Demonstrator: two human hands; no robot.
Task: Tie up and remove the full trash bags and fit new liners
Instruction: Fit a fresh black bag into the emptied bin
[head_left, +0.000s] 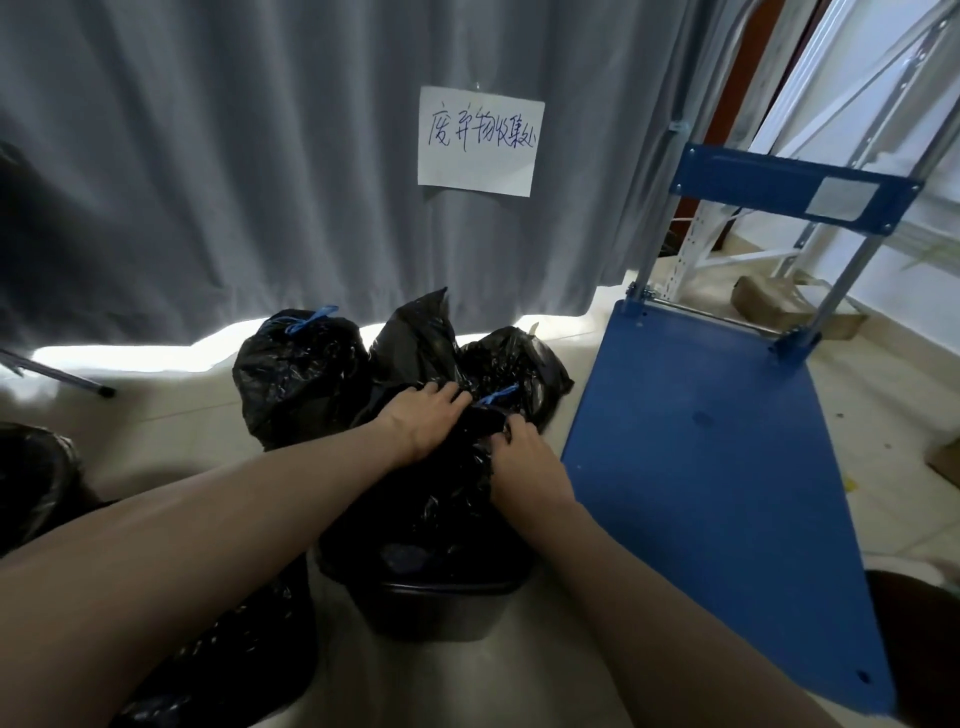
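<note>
A black trash bin (431, 613) stands on the floor in front of me with a full black trash bag (415, 519) bulging out of it. My left hand (423, 421) grips the gathered top of this bag from the left. My right hand (524, 467) pinches the bag's plastic from the right, just below a blue drawstring (497, 395). Behind the bin lie a black bag tied with a blue string (296, 374) and other black bags (498, 364).
A blue platform trolley (701, 467) lies flat at the right, its handle frame raised. A grey curtain (208, 182) with a handwritten paper sign (480, 141) hangs behind. More black plastic (234, 654) lies at the lower left, another black bag (31, 478) at the left edge.
</note>
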